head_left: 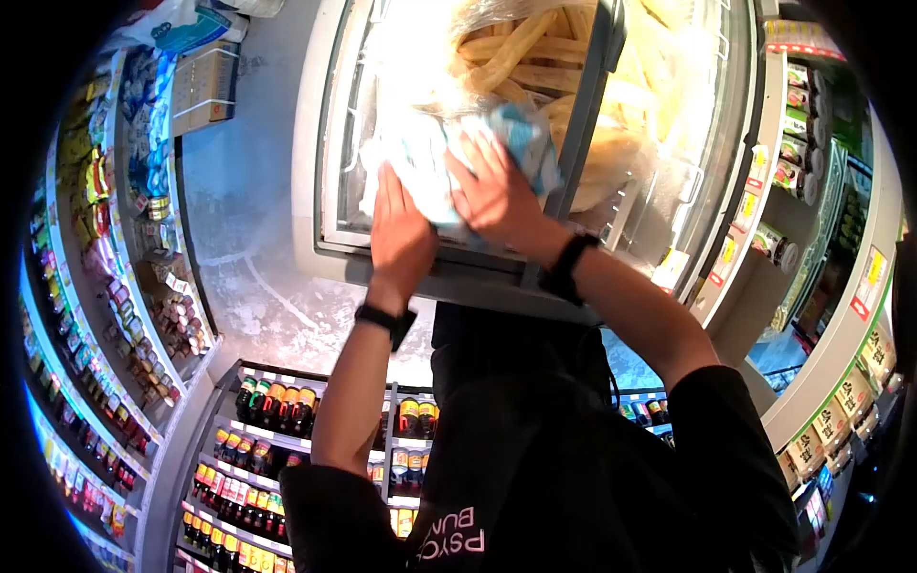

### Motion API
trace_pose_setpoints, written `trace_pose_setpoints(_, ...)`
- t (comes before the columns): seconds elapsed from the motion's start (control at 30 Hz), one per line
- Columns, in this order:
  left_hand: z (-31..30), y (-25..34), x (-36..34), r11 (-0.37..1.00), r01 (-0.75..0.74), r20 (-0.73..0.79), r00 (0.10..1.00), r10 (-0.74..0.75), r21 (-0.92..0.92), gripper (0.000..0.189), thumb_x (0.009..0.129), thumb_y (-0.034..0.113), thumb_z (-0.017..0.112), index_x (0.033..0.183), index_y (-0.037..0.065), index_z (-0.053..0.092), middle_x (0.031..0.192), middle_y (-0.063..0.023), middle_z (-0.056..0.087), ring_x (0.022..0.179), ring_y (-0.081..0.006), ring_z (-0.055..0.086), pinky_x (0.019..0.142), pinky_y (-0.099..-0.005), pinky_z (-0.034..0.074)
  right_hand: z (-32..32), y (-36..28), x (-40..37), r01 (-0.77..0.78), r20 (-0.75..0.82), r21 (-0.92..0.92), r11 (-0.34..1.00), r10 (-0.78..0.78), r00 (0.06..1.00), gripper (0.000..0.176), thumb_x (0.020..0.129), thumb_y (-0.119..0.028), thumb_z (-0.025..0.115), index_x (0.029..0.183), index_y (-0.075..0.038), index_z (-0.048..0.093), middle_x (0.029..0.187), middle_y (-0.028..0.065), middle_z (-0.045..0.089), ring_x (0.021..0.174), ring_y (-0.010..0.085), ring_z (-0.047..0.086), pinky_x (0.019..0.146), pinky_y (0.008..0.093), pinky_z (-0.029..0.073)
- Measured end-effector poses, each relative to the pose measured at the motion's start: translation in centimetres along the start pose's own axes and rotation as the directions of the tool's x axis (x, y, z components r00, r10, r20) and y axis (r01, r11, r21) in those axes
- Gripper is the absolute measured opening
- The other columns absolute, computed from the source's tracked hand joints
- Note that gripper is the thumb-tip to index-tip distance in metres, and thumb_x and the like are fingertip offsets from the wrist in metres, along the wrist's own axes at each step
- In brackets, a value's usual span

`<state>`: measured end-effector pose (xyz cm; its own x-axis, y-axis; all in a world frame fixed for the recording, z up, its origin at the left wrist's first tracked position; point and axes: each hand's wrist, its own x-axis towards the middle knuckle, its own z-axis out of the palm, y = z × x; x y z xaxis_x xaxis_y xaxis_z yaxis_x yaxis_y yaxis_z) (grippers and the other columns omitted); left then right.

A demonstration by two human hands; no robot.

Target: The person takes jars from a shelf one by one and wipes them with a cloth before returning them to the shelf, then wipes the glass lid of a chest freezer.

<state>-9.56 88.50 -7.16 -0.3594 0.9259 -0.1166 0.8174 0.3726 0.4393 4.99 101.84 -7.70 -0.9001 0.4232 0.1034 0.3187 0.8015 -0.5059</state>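
A crumpled white-and-light-blue cloth [521,134], partly blurred, lies at the near end of a chest freezer [306,191]. I cannot rule out that it is a soft plastic package. My right hand [497,191] grips its top, fingers spread over it and thumb apart. My left hand [399,224] rests against its near left edge, with the fingers stretched out and lying flat. Under the glass, long yellowish pieces of food [525,57] in clear plastic are visible beyond the cloth. Glare hides part of the freezer's left side.
A grey frame bar [585,115] crosses the freezer top to the right of my hands. Shelves of bottles [277,406] stand by my body, and packed shelves [105,239] line the left. Jars [793,148] fill the right shelf. A cardboard box [205,86] sits at upper left.
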Motion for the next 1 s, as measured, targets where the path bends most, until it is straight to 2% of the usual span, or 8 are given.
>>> trace_pose_setpoints(0.07, 0.5, -0.6, -5.3, 0.996, 0.090, 0.077, 0.993, -0.088, -0.018, 0.073, 0.088, 0.010, 0.061, 0.148, -0.014, 0.027, 0.155, -0.0338, 0.029, 0.146, -0.0452, 0.029, 0.121, -0.0471, 0.026, -1.6, -0.6, -3.3, -0.012, 0.265, 0.023, 1.000, 0.006, 0.964, 0.057, 0.086, -0.023, 0.068, 0.139, -0.009, 0.053, 0.153, 0.0199, 0.039, 0.143, 0.0355, 0.036, 0.116, 0.0482, 0.034)
trace_pose_setpoints(0.3, 0.1, -6.6, 0.2, 0.961, 0.235, -0.072, 0.971, -0.227, 0.145, 0.080, 0.094, 0.027, 0.061, 0.151, -0.014, 0.022, 0.161, -0.0294, 0.020, 0.151, -0.0401, 0.019, 0.124, -0.0437, 0.018, 0.5, 2.1, 6.7, 0.141, 0.081, -0.039, 0.989, -0.137, 0.987, 0.059, 0.094, -0.030, 0.062, 0.146, -0.008, 0.045, 0.156, 0.0235, 0.034, 0.144, 0.0374, 0.035, 0.117, 0.0470, 0.033)
trace_pose_setpoints(0.5, 0.7, -6.7, 3.6, 0.940, 0.313, -0.083, 0.949, -0.304, 0.136, 0.069, 0.094, 0.012, 0.046, 0.152, -0.013, 0.019, 0.163, -0.0247, 0.022, 0.152, -0.0354, 0.019, 0.125, -0.0427, 0.014, 5.5, -1.1, 10.6, 0.103, 0.047, -0.236, 0.966, -0.095, 0.994, 0.059, 0.092, -0.028, 0.059, 0.145, -0.004, 0.046, 0.156, 0.0258, 0.032, 0.145, 0.0414, 0.031, 0.117, 0.0500, 0.030)
trace_pose_setpoints(0.6, 0.9, -3.8, 0.4, 0.935, 0.255, -0.082, 0.956, -0.282, -0.244, 0.064, 0.096, 0.016, 0.050, 0.146, -0.019, 0.030, 0.155, -0.0310, 0.033, 0.146, -0.0423, 0.030, 0.123, -0.0450, 0.022, 3.4, -1.8, 5.6, 0.212, 0.250, -0.211, 0.954, -0.157, 0.955, 0.060, 0.084, -0.026, 0.064, 0.136, 0.001, 0.055, 0.153, 0.0263, 0.036, 0.142, 0.0405, 0.036, 0.117, 0.0501, 0.030)
trace_pose_setpoints(0.67, 2.9, -2.7, -3.8, 0.870, -0.110, -0.104, 0.978, 0.181, 0.481, 0.066, 0.092, 0.018, 0.055, 0.142, -0.020, 0.036, 0.149, -0.0347, 0.040, 0.142, -0.0393, 0.041, 0.118, -0.0470, 0.033, 1.6, -1.6, 0.7, 0.176, 0.204, -0.077, 0.981, -0.157, 0.966, 0.058, 0.081, -0.019, 0.063, 0.135, 0.000, 0.055, 0.150, 0.0243, 0.042, 0.145, 0.0385, 0.033, 0.119, 0.0478, 0.028)
trace_pose_setpoints(0.77, 1.1, 0.2, -5.2, 0.992, -0.124, 0.126, 0.984, 0.124, -0.009, 0.068, 0.089, 0.019, 0.061, 0.145, -0.012, 0.039, 0.154, -0.0273, 0.039, 0.146, -0.0345, 0.037, 0.120, -0.0428, 0.030, -2.3, -1.2, -2.8, 0.086, 0.392, -0.065, 0.994, -0.054, 0.918, 0.056, 0.081, -0.017, 0.062, 0.135, -0.001, 0.055, 0.152, 0.0225, 0.041, 0.147, 0.0372, 0.032, 0.121, 0.0474, 0.026)
trace_pose_setpoints(0.87, 0.2, -1.4, -3.7, 0.980, -0.179, 0.135, 0.972, 0.190, -0.091, 0.074, 0.087, 0.024, 0.066, 0.147, -0.009, 0.038, 0.156, -0.0250, 0.037, 0.147, -0.0342, 0.034, 0.121, -0.0415, 0.027, -4.3, 1.1, -1.8, 0.150, 0.458, -0.286, 0.946, -0.002, 0.889, 0.064, 0.084, -0.022, 0.063, 0.143, -0.001, 0.048, 0.157, 0.0212, 0.036, 0.149, 0.0339, 0.031, 0.121, 0.0464, 0.026)
trace_pose_setpoints(1.0, 0.4, -3.0, 2.1, 1.000, -0.016, 0.052, 0.999, 0.017, -0.022, 0.077, 0.091, 0.026, 0.064, 0.147, -0.015, 0.031, 0.161, -0.0279, 0.023, 0.151, -0.0397, 0.022, 0.124, -0.0461, 0.020, -1.1, 3.4, 4.3, 0.043, 0.179, -0.261, 0.964, 0.004, 0.984, 0.079, 0.088, -0.032, 0.067, 0.155, -0.005, 0.033, 0.161, 0.0218, 0.029, 0.149, 0.0400, 0.029, 0.120, 0.0468, 0.026)
